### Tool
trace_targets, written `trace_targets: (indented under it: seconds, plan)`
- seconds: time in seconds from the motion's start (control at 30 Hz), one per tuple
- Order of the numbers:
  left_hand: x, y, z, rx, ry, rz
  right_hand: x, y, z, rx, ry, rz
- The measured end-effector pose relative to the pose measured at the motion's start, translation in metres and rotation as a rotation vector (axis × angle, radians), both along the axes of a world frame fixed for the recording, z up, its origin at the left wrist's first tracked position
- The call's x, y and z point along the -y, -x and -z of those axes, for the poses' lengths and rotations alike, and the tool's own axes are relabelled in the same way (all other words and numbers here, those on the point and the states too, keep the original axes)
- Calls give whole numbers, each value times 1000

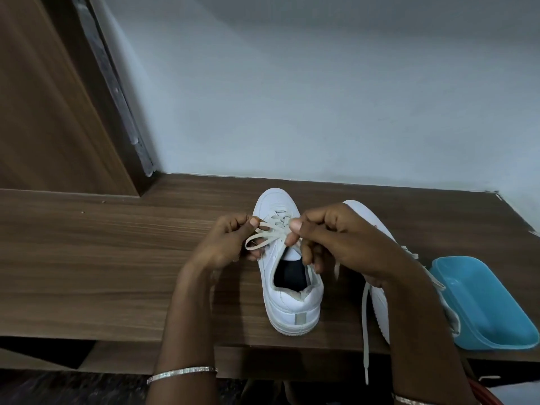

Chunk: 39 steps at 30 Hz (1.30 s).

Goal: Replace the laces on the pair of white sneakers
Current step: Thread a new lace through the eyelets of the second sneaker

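Note:
A white sneaker (287, 299) stands on the wooden table (102, 258), its heel toward me and its toe toward the wall. An off-white lace (264, 236) runs across its upper eyelets. My left hand (230, 244) pinches a loop of that lace left of the shoe. My right hand (327, 238) pinches the lace at the shoe's right side. The second white sneaker (380, 305) lies to the right, mostly hidden under my right forearm. A loose lace end (365, 331) hangs from it over the table's front edge.
A light blue plastic tray (491, 305) sits at the table's right front corner, against the second sneaker. A pale wall rises behind the table, and a brown wooden door panel (52, 106) stands at the left. Bangles circle both wrists.

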<state>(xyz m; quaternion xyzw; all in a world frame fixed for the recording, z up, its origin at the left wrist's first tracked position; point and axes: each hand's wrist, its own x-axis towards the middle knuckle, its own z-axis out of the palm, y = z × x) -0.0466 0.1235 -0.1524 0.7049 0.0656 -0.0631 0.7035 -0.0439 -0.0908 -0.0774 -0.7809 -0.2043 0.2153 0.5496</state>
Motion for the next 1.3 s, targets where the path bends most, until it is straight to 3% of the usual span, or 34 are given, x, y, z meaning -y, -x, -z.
trace_targets:
  seconds: [0.13,0.3,0.53,0.73,0.87,1.03,1.3]
  plan:
    - [-6,-4,8,-111,69,-33,17,0,2,-105,206,-148]
    - [-10,1,9,-96,-116,-32,40,-5,9,-141,379,-84]
    - [-15,1,7,58,-226,116,48,-14,18,-93,350,82]
    - [-10,1,1,116,-84,98,50,-13,20,-59,276,-26]
    - [-7,-1,3,84,-21,80,44,-15,22,-57,199,54]
    - [-4,1,3,39,-80,120,34,-20,36,80,390,60]
    - [-2,25,-8,-189,-50,168,21,-19,41,278,428,410]
